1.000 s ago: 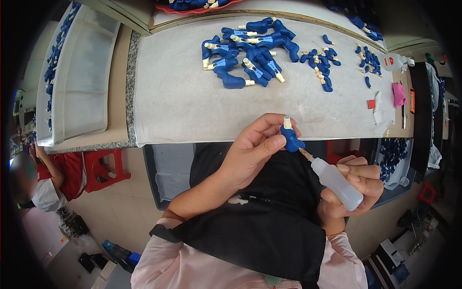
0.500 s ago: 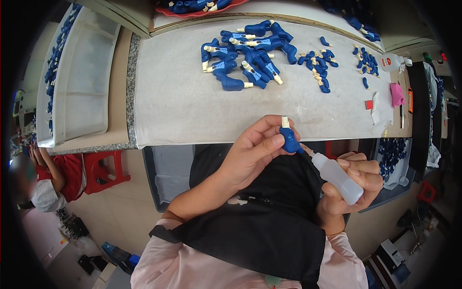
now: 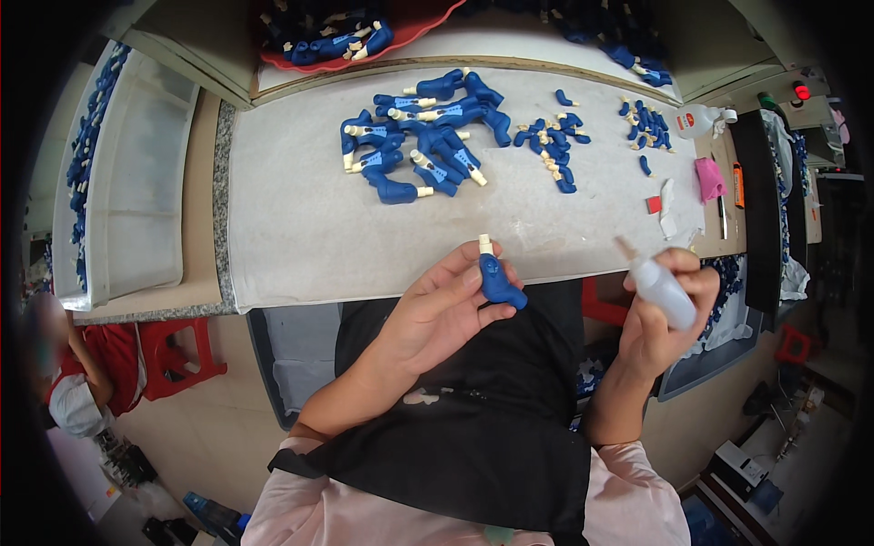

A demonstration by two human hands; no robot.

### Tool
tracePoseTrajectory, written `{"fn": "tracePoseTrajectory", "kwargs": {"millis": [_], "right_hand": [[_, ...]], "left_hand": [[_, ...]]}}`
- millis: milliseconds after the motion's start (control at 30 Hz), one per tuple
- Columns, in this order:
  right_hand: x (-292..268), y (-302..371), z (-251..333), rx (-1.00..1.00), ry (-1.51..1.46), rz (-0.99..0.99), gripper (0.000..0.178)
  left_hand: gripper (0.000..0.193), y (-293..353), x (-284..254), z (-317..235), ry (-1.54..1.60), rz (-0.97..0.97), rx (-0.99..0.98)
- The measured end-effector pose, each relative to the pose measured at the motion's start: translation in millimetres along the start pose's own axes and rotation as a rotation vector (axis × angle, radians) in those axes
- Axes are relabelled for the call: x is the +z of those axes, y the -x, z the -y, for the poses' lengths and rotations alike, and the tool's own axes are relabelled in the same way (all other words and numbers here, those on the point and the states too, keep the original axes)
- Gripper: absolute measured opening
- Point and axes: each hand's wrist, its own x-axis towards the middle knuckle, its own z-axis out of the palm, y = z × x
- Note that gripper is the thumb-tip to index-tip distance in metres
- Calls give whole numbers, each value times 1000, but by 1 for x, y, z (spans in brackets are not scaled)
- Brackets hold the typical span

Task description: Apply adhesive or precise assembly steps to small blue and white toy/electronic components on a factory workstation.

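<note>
My left hand (image 3: 423,318) pinches a small bent blue plastic toy part (image 3: 499,284) between thumb and fingers, just off the table's near edge. A cream peg sticks up from its top, and its lower end curves toward the right. Off to the right, my right hand (image 3: 651,332) is wrapped round a translucent white squeeze bottle (image 3: 665,296). The bottle's thin brownish nozzle points up and left, apart from the part and slightly blurred. Beyond my hands, a pile of larger blue limb-shaped toy parts (image 3: 396,189) with cream pegs lies on the white-covered table (image 3: 364,255).
Smaller blue pieces (image 3: 565,173) lie in two groups at the table's right half. Behind them stands a clear bottle (image 3: 694,120), near a pink lump (image 3: 710,179). A translucent bin (image 3: 141,200) is at left, a red tray (image 3: 410,41) at the back. Another person (image 3: 86,382) sits far left.
The bottle's nozzle has come away from the lower end of the blue part, and the bottle is raised to the right. The view has shifted, with the table lower and further left.
</note>
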Motion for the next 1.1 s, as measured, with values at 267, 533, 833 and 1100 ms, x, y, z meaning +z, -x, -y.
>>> {"fn": "tracePoseTrajectory", "kwargs": {"millis": [267, 533, 833, 1100], "right_hand": [[-12, -35, -41, 364, 253, 299, 22], [17, -43, -61, -2, 906, 379, 26], [9, -39, -44, 117, 595, 418, 20], [32, 5, -2, 489, -161, 227, 12]], "left_hand": [[31, 1, -1, -3, -8, -1, -9], [31, 3, -3, -6, -102, -53, 70], [29, 1, -3, -5, -84, -31, 65], [26, -1, 5, 1, -187, -59, 116]]}}
